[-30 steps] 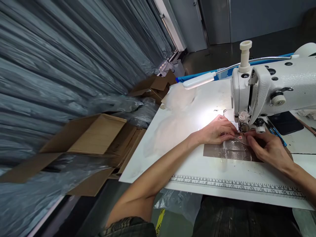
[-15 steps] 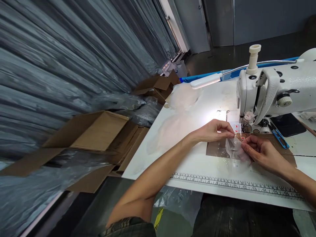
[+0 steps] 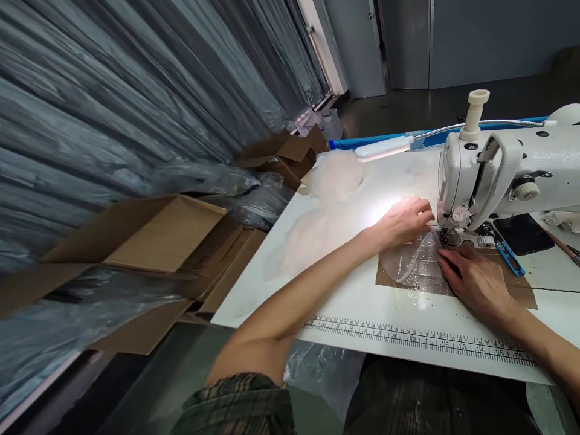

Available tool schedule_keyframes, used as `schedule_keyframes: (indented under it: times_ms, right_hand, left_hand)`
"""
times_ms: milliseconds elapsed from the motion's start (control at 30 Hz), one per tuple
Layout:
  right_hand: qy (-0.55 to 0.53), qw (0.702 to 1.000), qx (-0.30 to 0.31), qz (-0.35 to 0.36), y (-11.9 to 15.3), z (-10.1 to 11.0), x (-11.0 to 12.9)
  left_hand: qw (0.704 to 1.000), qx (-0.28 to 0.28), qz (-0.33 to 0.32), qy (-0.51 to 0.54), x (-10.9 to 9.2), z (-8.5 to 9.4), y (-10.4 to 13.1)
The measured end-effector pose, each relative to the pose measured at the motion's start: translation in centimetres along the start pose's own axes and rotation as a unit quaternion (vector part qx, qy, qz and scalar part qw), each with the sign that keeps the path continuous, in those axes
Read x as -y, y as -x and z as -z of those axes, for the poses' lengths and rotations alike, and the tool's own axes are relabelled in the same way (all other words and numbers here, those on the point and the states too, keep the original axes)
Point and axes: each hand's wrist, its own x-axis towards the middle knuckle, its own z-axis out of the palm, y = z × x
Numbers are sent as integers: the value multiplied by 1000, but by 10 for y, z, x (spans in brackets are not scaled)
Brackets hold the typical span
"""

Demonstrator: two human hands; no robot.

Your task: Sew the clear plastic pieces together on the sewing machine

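Observation:
A thin, see-through piece of material [image 3: 414, 266] lies on the brown patch [image 3: 498, 266] in front of the sewing machine's needle area [image 3: 449, 235]. My left hand [image 3: 405, 220] is at the far edge of the sheer piece, just left of the presser foot, its fingers bent and pressed together; what they grip is too small to tell. On the right edge of the piece, close to the foot, rests my right hand [image 3: 473, 275], fingers closed together on the sheer material.
The white sewing machine [image 3: 544, 157] stands at the right, with blue snips [image 3: 510, 258] and a black phone [image 3: 523, 234] beside it. Pale sheer pieces [image 3: 308, 241] lie on the table's left part. Open cardboard boxes [image 3: 167, 241] stand left of the table.
The sheer piece, earlier held up between both hands, now lies flatter by the presser foot. My left hand has moved up toward the needle area, and my right hand has lowered onto the piece.

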Motion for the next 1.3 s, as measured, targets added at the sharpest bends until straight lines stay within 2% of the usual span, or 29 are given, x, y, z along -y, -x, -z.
schedule_keyframes:
  times_ms: [67, 133, 233, 300, 400, 533, 633, 733, 800, 867, 1067, 1200, 1300]
  right_hand:
    - [-1, 1000, 0, 5, 0, -1, -4]
    - [-7, 1000, -1, 9, 0, -3, -8]
    - [-17, 1000, -1, 15, 1, -4, -11]
    - [-19, 1000, 4, 17, 1, -3, -12]
    - [-19, 999, 30, 24, -3, 1, -14]
    - [-21, 991, 131, 24, -14, 9, -21]
    - [-55, 982, 179, 16, -22, 13, -28]
    - [-114, 978, 172, -21, -24, 14, -33]
    - [-143, 979, 137, -54, -22, 15, -33]
    - [-158, 981, 98, -56, -17, 14, -33]
    - [-183, 981, 39, 53, -1, 17, -36]
    - [-162, 973, 79, 145, 6, 20, -31]
    - [-85, 976, 104, 171, 8, 17, -26]
  left_hand:
    - [999, -44, -23, -19, -10, 2, 18]
    - [990, -93, -111, 0, -23, 6, 40]
    - [975, -82, -202, 36, -41, 8, 65]
    - [971, -86, -224, -7, -48, 4, 70]
    - [962, -114, -238, -66, -51, -7, 66]
    - [957, -166, -235, -24, -49, -17, 57]
    - [966, -145, -211, 34, -48, -19, 57]
    - [977, -106, -176, 60, -49, -19, 60]
    - [981, -96, -160, 57, -50, -18, 61]
    - [982, -104, -151, 49, -50, -18, 62]
    - [973, -175, -135, 63, -49, -23, 61]
    - [950, -263, -130, 103, -50, -25, 59]
    - [942, -286, -131, 117, -51, -25, 57]
